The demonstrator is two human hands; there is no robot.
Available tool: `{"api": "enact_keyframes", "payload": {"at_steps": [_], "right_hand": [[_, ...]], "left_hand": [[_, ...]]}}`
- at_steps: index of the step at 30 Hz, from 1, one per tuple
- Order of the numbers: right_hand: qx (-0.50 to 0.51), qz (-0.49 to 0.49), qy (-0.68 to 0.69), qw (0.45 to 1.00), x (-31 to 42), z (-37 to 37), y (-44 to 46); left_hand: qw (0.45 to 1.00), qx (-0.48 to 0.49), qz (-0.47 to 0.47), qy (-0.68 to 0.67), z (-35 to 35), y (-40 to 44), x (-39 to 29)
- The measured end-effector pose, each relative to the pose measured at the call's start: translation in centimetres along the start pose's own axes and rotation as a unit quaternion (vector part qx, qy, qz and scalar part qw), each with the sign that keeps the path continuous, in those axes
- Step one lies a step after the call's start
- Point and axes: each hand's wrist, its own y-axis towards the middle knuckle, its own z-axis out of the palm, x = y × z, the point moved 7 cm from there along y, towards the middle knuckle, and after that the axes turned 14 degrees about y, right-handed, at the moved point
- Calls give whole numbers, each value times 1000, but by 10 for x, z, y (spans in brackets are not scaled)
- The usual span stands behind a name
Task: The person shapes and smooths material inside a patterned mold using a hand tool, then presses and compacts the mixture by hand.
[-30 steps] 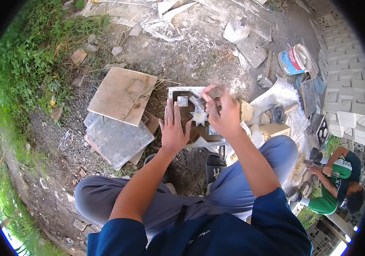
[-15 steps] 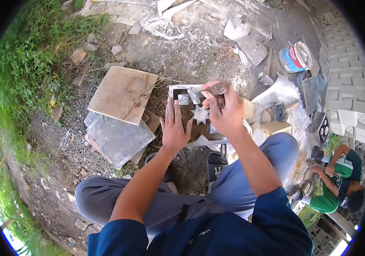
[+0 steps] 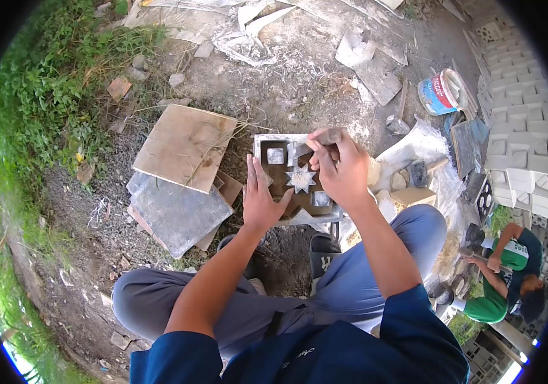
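Observation:
A square mould (image 3: 278, 139) with a pale rim lies on the ground before my knees. Inside it are a star-shaped block (image 3: 301, 178) and small square blocks (image 3: 275, 156). My left hand (image 3: 260, 197) rests on the mould's left edge, thumb apart from the fingers, holding nothing. Over the upper right part of the mould, my right hand (image 3: 343, 168) is wrapped round a small tool (image 3: 329, 136) with a rounded grey end; its lower end is partly hidden by my fingers.
Left of the mould, a tan board (image 3: 186, 147) lies on grey slabs (image 3: 181, 208). Stones and a white sack (image 3: 420, 146) are at right, below a paint bucket (image 3: 439, 93). A person (image 3: 511, 272) sits at far right beside stacked blocks (image 3: 522, 115).
The tool in my right hand has shifted about over the mould's upper part. My left hand has moved slightly down along the left edge.

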Motion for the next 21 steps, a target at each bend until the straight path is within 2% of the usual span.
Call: {"api": "enact_keyframes", "payload": {"at_steps": [1,3,5,7,8,10,13,14,17,19,21], "right_hand": [[-14,-47,-20,999,12,0,-8],[-2,-58,-13,998,8,5,-12],[31,25,-43,998,-29,9,-3],[22,-14,-36,999,-9,3,5],[15,-35,-43,998,3,1,-1],[-1,-68,-40,997,18,2,-11],[22,-8,-39,999,-19,14,-5],[19,-35,-43,998,-26,11,0],[28,6,-50,998,8,6,-3],[3,-9,-7,1000,4,7,-10],[11,-11,-59,998,-11,12,-6]], "left_hand": [[1000,5,-5,2,1,0,2],[1000,-3,-2,-17,0,0,1],[1000,4,-8,-24,0,0,-1],[1000,-16,-2,-11,-5,2,-2],[998,34,-34,-38,-3,2,0],[998,32,-34,-37,0,3,3],[999,12,-23,-39,4,1,4],[999,-7,-10,-30,4,0,4],[999,-33,11,-12,2,4,3],[997,21,-46,-66,2,1,6],[996,11,-47,-69,-4,3,3]]}}
